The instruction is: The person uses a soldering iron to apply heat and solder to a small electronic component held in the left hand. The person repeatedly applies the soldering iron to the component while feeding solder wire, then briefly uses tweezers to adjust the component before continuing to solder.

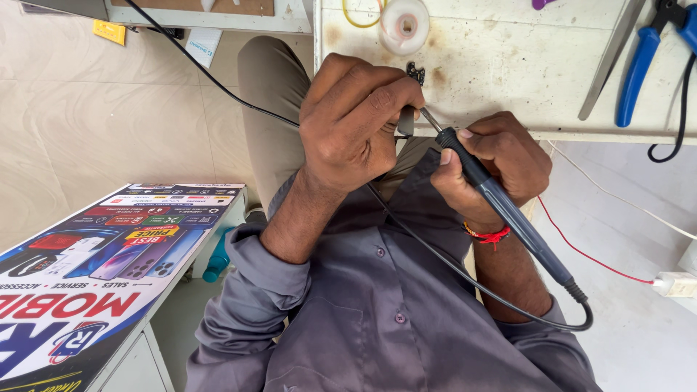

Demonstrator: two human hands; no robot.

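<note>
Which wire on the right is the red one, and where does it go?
The thin red wire running down toward the white plug block. The soldering iron's cord is black and thicker; another thin wire is white.

The person's left hand point(356, 123) is curled with its back toward the camera, the fingers point(396, 98) bent inward and pinched together at their tips. Its wrist is bent, and the bare forearm runs down to a grey sleeve rolled up at the elbow. The right hand point(494, 163) sits just beside it, closed in a pen-like grip, the thumb pressed along the top. A red thread band circles the right wrist. Both hands meet close in front of the chest.
</note>
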